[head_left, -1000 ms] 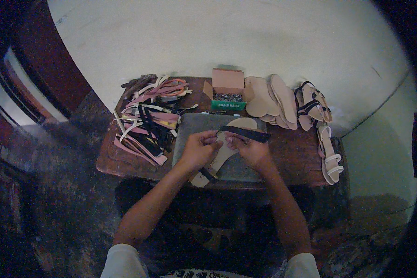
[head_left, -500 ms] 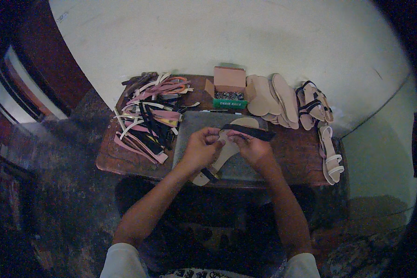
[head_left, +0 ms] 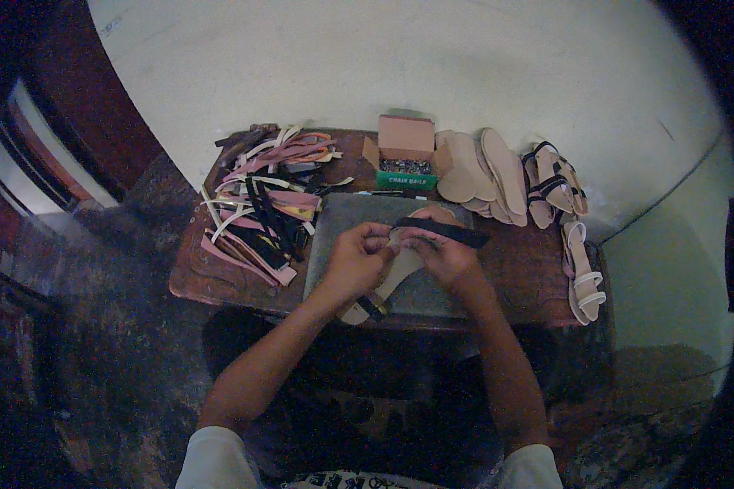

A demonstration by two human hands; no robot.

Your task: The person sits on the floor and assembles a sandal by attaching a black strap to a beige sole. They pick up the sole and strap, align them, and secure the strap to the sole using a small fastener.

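A beige sandal sole (head_left: 397, 281) lies slanted between my hands, its lower end toward me with a short black strap (head_left: 370, 307) across it. My left hand (head_left: 357, 259) is closed on the sole's left edge, thumb and fingers pinched together near its middle. My right hand (head_left: 448, 259) is closed around the right side, its fingers at a wider black strap (head_left: 457, 233) that crosses the far part and sticks out to the right. Both sets of fingertips nearly meet where the strap joins the edge. The grip hides most of the sole's far end.
A grey board (head_left: 324, 236) lies beneath on the brown wooden table (head_left: 518, 281). Mixed straps (head_left: 261, 216) are heaped at left. Behind stands an open box of nails (head_left: 406, 169). Loose beige soles (head_left: 501, 175), black-strapped sandals (head_left: 553, 183) and a white-strapped sandal (head_left: 583, 277) lie at right.
My right hand's fingers have shifted up over the sole's far end, covering more of it. The wide black strap has moved slightly right; my left hand keeps its pinch.
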